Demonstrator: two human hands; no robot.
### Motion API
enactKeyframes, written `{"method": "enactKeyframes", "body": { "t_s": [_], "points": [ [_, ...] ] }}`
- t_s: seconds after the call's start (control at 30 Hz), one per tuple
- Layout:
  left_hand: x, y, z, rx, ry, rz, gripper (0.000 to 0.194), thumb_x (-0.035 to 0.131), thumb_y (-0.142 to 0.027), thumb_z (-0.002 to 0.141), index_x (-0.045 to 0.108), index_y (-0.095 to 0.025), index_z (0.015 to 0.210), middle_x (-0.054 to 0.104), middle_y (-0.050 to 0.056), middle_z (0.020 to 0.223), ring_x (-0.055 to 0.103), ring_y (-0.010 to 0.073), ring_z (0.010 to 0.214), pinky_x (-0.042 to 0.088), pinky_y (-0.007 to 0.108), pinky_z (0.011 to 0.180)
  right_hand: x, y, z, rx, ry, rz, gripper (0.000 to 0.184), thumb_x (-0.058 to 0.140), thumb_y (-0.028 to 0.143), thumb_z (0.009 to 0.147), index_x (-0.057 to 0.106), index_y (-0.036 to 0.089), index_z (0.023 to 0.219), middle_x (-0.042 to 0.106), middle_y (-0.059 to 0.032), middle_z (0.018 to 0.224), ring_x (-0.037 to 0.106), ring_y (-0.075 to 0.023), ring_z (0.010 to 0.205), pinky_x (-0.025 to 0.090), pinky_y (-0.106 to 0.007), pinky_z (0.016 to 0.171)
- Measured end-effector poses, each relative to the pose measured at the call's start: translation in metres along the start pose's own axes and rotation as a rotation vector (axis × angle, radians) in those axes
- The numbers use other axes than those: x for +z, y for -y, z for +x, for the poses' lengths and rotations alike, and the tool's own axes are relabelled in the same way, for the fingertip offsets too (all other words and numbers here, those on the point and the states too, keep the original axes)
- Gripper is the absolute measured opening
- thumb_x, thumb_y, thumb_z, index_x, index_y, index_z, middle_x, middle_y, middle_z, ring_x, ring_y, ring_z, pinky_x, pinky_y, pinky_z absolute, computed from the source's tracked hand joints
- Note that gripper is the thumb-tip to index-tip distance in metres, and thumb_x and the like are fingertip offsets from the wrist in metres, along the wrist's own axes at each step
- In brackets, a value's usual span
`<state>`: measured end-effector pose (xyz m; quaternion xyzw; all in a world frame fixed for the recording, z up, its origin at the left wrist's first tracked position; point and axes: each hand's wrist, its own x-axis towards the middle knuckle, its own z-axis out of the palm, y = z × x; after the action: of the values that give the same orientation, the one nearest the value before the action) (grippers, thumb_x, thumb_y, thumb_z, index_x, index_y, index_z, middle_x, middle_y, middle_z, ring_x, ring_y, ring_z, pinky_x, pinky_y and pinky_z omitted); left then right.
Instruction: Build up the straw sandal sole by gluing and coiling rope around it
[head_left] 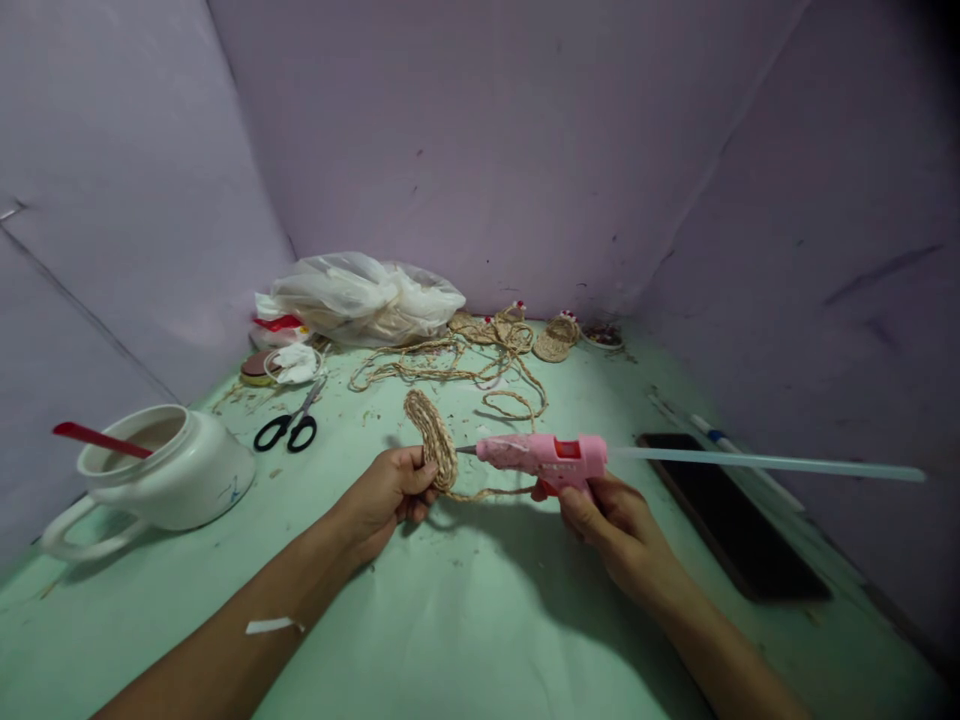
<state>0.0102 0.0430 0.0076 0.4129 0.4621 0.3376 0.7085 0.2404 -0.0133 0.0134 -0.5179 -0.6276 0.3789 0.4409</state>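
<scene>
Near the middle, my left hand (pixel 397 488) pinches the lower end of a small sole-shaped coil of braided straw cord (pixel 433 440). My right hand (pixel 611 515) is wrapped round the handle of a pink hot glue gun (pixel 536 455), its metal nozzle pointing left at the coil's right edge. Whether the tip touches the coil I cannot tell. A long translucent glue stick (pixel 765 461) sticks out of the gun's back. From the coil's lower end the loose braided cord (pixel 480 494) runs right, passes by the gun, and loops over the table behind.
At the left stand a white pot (pixel 217 480) with a red-handled utensil and black-handled scissors (pixel 289 428). A phone (pixel 739 520) lies at the right. Along the back are a plastic bag (pixel 367 300), small woven sandals (pixel 556 338) and a shallow dish (pixel 603 337). Walls enclose the green table.
</scene>
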Motion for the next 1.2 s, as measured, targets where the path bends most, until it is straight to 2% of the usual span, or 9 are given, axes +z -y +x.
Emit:
{"method": "enactKeyframes", "body": {
  "t_s": [0.6,0.93,1.2],
  "points": [
    [-0.0016,-0.0009,0.0018,0.020,-0.007,0.020,0.032,0.074,-0.036,0.057,0.054,-0.012,0.064,0.050,-0.003,0.050,0.037,0.0029,0.039,0.028,0.014,0.036,-0.0051,0.0056,-0.0013,-0.027,0.016,-0.088,0.040,0.047,0.052,0.082,0.056,0.017,0.065,0.036,0.0040,0.053,0.033,-0.0098,0.046,0.027,-0.023,0.042],
    [0.0013,-0.0019,-0.0006,0.025,0.052,0.046,0.040,0.079,-0.041,0.050,0.058,-0.011,0.063,0.049,-0.003,0.051,0.038,0.0040,0.043,0.030,0.013,0.035,-0.0046,0.0051,0.0003,0.003,0.002,-0.071,0.043,0.047,0.055,0.081,0.057,0.016,0.066,0.035,0.0042,0.051,0.033,-0.0102,0.046,0.026,-0.023,0.042],
    [0.0014,-0.0008,-0.0014,0.010,0.069,0.093,0.034,0.075,-0.039,0.054,0.057,-0.011,0.062,0.049,-0.003,0.050,0.037,0.0034,0.040,0.027,0.014,0.035,-0.0048,0.0014,0.0001,-0.065,-0.035,-0.057,0.038,0.048,0.051,0.082,0.053,0.018,0.063,0.037,0.0041,0.052,0.035,-0.0100,0.046,0.027,-0.022,0.041]
  ]
}}
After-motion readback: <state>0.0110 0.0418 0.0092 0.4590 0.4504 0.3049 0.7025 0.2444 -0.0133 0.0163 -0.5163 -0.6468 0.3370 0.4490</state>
